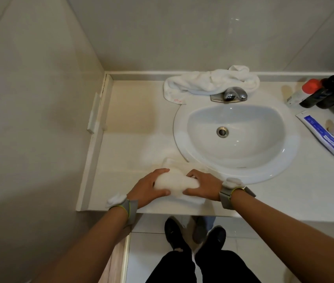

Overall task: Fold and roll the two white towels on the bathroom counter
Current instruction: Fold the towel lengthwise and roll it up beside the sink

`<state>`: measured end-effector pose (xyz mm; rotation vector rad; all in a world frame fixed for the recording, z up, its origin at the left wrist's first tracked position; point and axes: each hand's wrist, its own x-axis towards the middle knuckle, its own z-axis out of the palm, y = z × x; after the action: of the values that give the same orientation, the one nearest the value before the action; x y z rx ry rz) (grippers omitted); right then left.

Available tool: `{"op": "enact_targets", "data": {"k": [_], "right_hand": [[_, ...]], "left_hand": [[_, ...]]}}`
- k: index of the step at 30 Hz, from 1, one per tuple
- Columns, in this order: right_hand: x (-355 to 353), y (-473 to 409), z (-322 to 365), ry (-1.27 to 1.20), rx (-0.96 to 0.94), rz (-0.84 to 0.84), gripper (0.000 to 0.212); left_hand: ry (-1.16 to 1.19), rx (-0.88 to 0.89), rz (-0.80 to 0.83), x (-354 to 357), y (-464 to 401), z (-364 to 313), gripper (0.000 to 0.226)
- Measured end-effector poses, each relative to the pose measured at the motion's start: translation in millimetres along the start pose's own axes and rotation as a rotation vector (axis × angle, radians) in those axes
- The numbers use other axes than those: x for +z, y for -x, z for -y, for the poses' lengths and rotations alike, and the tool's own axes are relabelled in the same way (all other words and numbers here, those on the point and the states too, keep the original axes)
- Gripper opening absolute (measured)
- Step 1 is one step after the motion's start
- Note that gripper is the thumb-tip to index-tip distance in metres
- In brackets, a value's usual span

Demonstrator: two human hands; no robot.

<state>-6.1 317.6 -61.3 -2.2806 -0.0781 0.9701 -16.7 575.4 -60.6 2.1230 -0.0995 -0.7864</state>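
A white towel (174, 183), partly rolled into a thick cylinder, lies near the front edge of the white counter (129, 123), left of the sink. My left hand (149, 188) grips the roll's left end and my right hand (200, 185) grips its right end. A flat unrolled part of the same towel stretches away from the roll toward the sink rim. The second white towel (209, 83) lies crumpled at the back of the counter behind the faucet, with one end hanging toward the left.
An oval white sink (235, 135) with a chrome faucet (233, 94) fills the counter's middle. To the right lie a toothpaste tube (319, 133), dark bottles (333, 94) and a red-capped container (310, 87). Tiled walls close the left and back. My shoes stand on the floor below.
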Motion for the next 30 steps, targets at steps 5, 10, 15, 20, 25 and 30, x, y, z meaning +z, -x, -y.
{"op": "enact_targets", "data": {"k": [5,10,15,20,25,30], "right_hand": [[1,18,-14,-0.227,0.000,-0.362,0.066],[-2,39,-30,-0.374,0.043,-0.495,0.084],[-3,45,-39,-0.283,0.049,-0.497,0.064],[-10,34,-42,-0.241,0.024,-0.397,0.053],[-20,23,-49,-0.201,0.016,-0.327,0.035],[-25,16,-42,-0.043,0.002,-0.296,0.038]], "left_hand": [[0.042,-0.115,-0.064,8,-5,-19,0.065],[0.154,-0.368,-0.247,23,-17,-39,0.073],[0.113,-0.481,-0.320,37,-25,-57,0.068],[0.136,-0.470,-0.349,44,-22,-65,0.069],[0.263,-0.358,-0.261,49,1,-59,0.058],[0.104,-0.280,-0.349,53,9,-42,0.055]]}}
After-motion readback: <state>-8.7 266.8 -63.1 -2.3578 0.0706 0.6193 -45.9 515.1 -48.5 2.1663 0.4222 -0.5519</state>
